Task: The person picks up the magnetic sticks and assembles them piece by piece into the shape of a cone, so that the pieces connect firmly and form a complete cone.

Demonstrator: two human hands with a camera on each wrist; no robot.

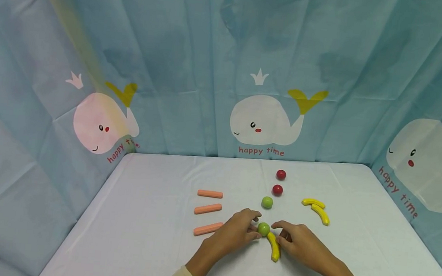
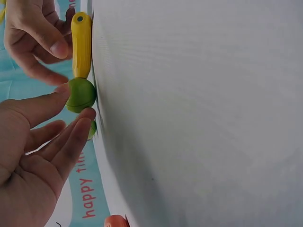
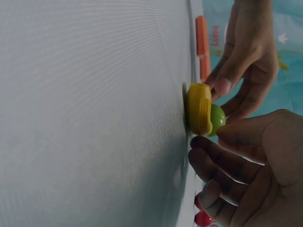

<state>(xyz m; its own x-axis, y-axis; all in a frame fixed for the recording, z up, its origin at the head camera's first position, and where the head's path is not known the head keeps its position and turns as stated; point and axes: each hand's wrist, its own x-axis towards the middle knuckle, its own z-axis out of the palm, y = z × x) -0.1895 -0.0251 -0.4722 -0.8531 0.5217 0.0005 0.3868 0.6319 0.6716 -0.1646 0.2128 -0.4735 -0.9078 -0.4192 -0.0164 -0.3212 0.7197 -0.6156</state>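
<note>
My left hand pinches a small glossy green ball from its left side. In the left wrist view, its thumb and fingertips lie at the edges of that green ball. A toy banana lies on the table with one end against or very close to the ball. Just right of both, my right hand has loosely bent fingers and grips nothing. The right wrist view shows its fingertips close beside the banana; whether they touch it, I cannot tell.
Beyond the hands stand another green ball and two red balls. Two toy bananas touch each other at the right. Three orange sticks lie left, the nearest close to my left wrist. A blue whale-print curtain borders the white table.
</note>
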